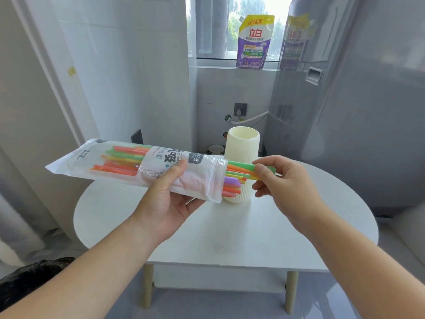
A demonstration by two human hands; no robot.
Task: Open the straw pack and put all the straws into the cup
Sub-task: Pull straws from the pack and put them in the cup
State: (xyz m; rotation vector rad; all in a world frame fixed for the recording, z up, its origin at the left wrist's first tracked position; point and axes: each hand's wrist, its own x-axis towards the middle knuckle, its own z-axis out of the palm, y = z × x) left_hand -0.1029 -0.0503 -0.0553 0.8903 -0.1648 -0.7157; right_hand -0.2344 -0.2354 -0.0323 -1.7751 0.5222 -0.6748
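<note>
In the head view, the left hand [170, 199] grips the long clear plastic straw pack [138, 166] around its middle, level above the white round table [230, 226]. The right hand [278, 180] pinches a green straw [241, 166] among the coloured straws [232, 184] poking from the pack's open end, in front of the upright cream ribbed cup [242, 146].

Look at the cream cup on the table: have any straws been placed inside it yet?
No: the cup shows an empty mouth, while the straws still poke from the open pack, with the right hand pinching a green one.
</note>
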